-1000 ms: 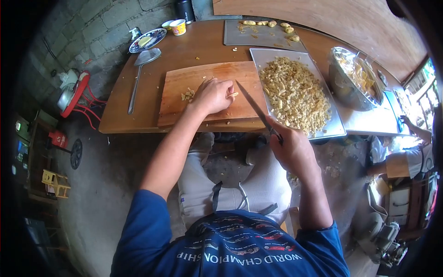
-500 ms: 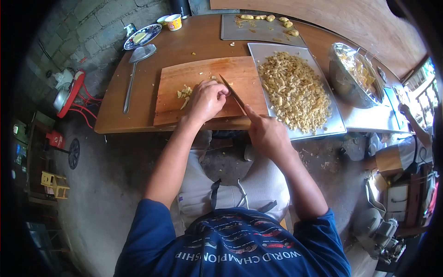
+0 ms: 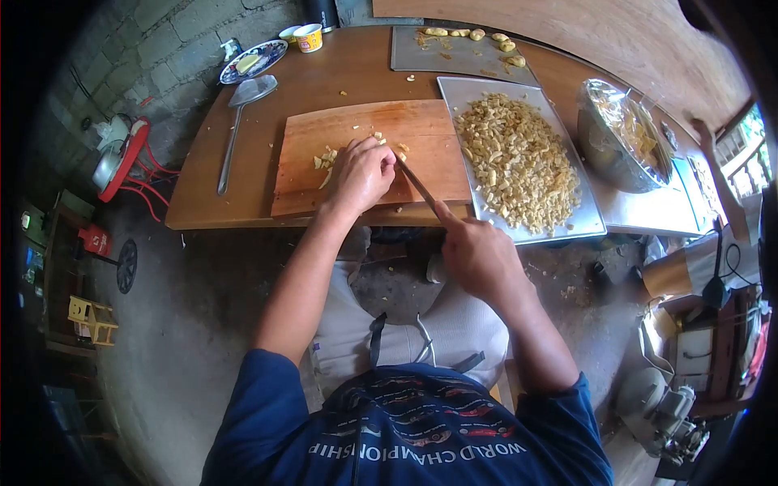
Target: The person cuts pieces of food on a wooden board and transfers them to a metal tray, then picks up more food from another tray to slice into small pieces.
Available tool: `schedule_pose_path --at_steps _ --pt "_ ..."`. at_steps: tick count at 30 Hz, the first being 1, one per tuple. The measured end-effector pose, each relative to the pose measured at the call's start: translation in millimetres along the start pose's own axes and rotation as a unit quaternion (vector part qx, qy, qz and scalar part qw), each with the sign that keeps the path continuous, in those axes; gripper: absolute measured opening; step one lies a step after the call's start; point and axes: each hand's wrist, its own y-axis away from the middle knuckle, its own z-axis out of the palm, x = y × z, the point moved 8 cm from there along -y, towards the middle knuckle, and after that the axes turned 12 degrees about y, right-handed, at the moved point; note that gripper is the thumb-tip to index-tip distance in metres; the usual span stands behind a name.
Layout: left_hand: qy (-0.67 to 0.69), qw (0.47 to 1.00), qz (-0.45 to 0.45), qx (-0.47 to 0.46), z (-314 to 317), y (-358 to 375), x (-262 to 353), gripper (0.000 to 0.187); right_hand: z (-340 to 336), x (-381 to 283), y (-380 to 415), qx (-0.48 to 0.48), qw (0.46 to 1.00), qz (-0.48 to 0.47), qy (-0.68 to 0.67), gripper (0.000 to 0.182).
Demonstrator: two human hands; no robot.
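A wooden cutting board (image 3: 304,138) lies at the table's near edge, with small chopped pale-yellow pieces (image 3: 326,156) on it. Over the board, my left hand (image 3: 362,174) has its fingers curled and pressed together. Whatever it holds down is hidden under the fingers. My right hand (image 3: 484,255) grips a knife (image 3: 417,182) by the handle. The blade slants up and left, its tip right beside my left fingertips. A small yellow bit (image 3: 403,147) rests just past the tip. To the right, a metal tray (image 3: 587,215) carries a big heap of chopped pieces (image 3: 519,162).
At the back, another tray (image 3: 409,58) holds several whole yellow pieces. A metal bowl (image 3: 604,134) with plastic wrap stands right. A long-handled turner (image 3: 230,150), patterned plate (image 3: 271,55) and yellow cup (image 3: 309,38) sit left and behind. Another person's arm (image 3: 717,170) shows far right.
The knife's tip has come down and left against my left fingers, and my right hand has shifted slightly right and down. At far right, the other person's arm has swung upward.
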Motion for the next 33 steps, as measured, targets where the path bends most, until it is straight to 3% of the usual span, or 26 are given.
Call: schedule_pose_path --at_steps 2,3,6,8,10,13,15,16,18,19,20,23,28,33 --pt "-0.023 1.0 0.012 -0.001 -1 0 3 0.008 12 -2 -24 -0.035 0.998 0.027 0.04 0.056" --pt "-0.025 1.0 0.016 -0.001 -1 1 5 0.008 19 -1 -34 0.024 0.999 0.013 0.04 0.055" --pt "-0.03 0.999 0.022 0.027 -15 -1 0 0.012 16 -3 -45 0.053 0.998 0.006 0.021 0.052" --pt "0.046 0.998 0.008 0.031 -27 -7 -16 0.012 6 -5 -40 0.064 0.998 0.0 -0.005 0.051" --pt "0.075 0.991 -0.107 0.003 -38 -7 -35 0.009 3 2 -33 0.065 0.997 -0.005 -0.028 0.049" --pt "0.084 0.981 -0.171 -0.021 -55 -3 -66 0.014 -1 22 -30 0.05 0.986 0.021 -0.158 0.047" --pt "0.046 0.989 -0.132 0.046 -81 8 -66 0.042 5 44 -34 0.067 0.983 0.021 -0.172 0.047" --pt "0.045 0.989 -0.132 0.049 -81 16 -66 0.042 12 57 -36 0.08 0.978 0.03 -0.19 0.046" --pt "-0.019 0.974 -0.227 0.015 -71 44 -79 0.079 19 64 -40 0.063 0.978 0.035 -0.195 0.048" --pt "-0.063 0.966 -0.246 -0.056 -65 48 -63 0.103 24 59 -40 0.009 0.967 0.05 -0.25 0.049" --pt "-0.075 0.972 -0.218 -0.042 -51 55 -63 0.099 31 53 -39 -0.047 0.95 0.065 -0.302 0.05" --pt "-0.107 0.987 -0.12 0.011 -28 52 -39 0.089 49 24 -45 -0.072 0.937 0.034 -0.339 0.052" --pt "-0.119 0.983 -0.134 0.036 -19 32 -25 0.064 58 -6 -52 -0.119 0.899 0.023 -0.421 0.051" --pt "-0.084 0.992 -0.068 0.068 -17 13 -36 0.035 62 -7 -58 -0.14 0.874 0.009 -0.466 0.054"
